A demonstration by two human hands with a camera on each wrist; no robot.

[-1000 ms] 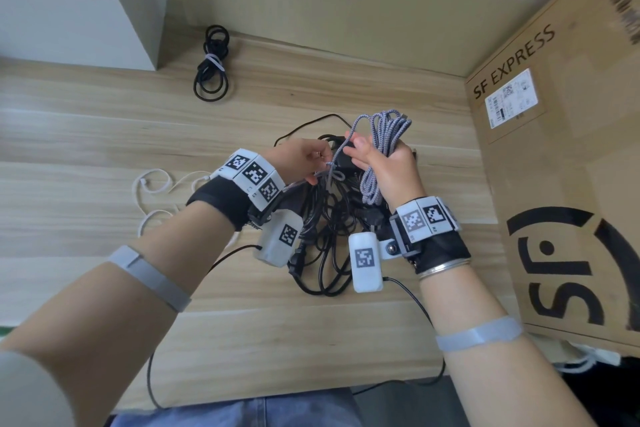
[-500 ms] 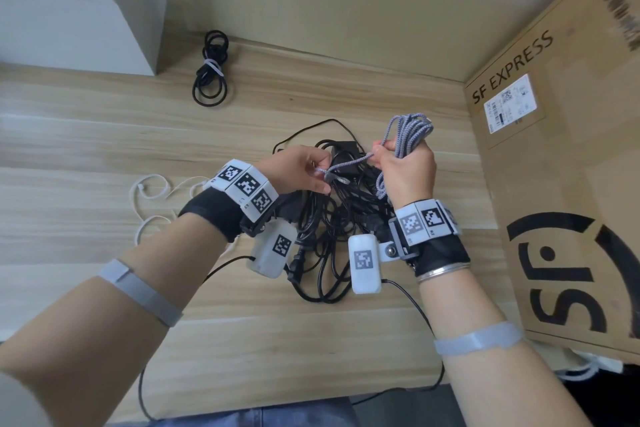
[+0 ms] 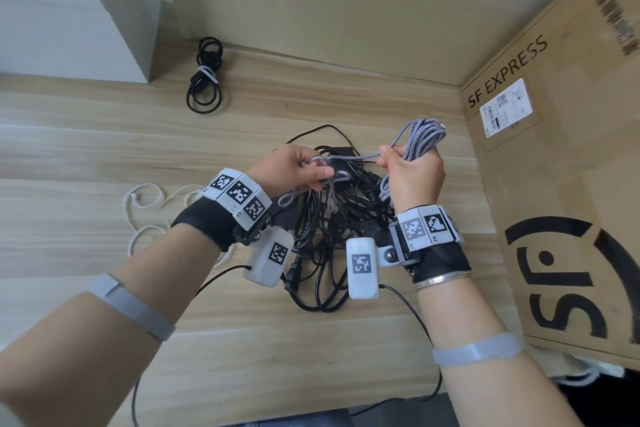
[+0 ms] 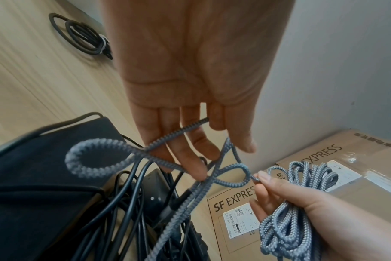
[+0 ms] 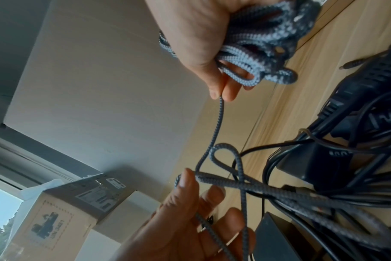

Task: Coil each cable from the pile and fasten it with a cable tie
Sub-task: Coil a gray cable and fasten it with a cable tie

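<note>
A grey braided cable [image 3: 417, 140] is partly coiled into a bundle [image 4: 292, 210] that my right hand [image 3: 412, 172] grips, thumb and forefinger pinching the running strand [image 5: 219, 123]. My left hand [image 3: 294, 168] holds the loose end of that cable, which loops through its fingers [image 4: 190, 151]. Both hands hover above a tangled pile of black cables and power bricks [image 3: 332, 236] on the wooden table [image 3: 104, 156]. A strand stretches taut between the two hands.
A black cable, coiled and tied with a white tie [image 3: 204, 80], lies at the back of the table. A white cable [image 3: 145, 215] lies loose to the left. A big SF Express cardboard box [image 3: 561, 184] stands at the right, a white box [image 3: 69, 7] at the back left.
My right hand has lifted the grey coil up and to the right, drawing the strand out. My left hand has shifted a little left, and the two hands are farther apart.
</note>
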